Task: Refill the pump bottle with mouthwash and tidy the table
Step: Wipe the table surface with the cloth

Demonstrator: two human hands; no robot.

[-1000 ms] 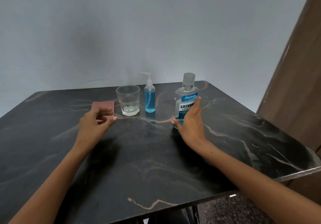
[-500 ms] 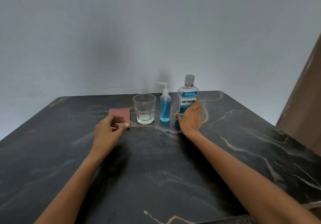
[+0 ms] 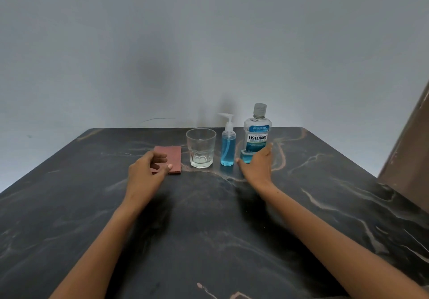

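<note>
The right hand [image 3: 256, 167] was open beside the Listerine bottle [image 3: 257, 133] near the table's [image 3: 325, 205] far edge. The left hand [image 3: 146, 173] curled loosely over the red cloth [image 3: 173, 154]. Best to grip the bottle's middle and not bump the pump bottle [image 3: 228, 144] just beside it.

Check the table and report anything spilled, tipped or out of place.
Nothing stands out. The glass, pump bottle and mouthwash bottle stand upright in a row, capped, with no puddle visible on the table. The reddish cloth lies flat.
</note>
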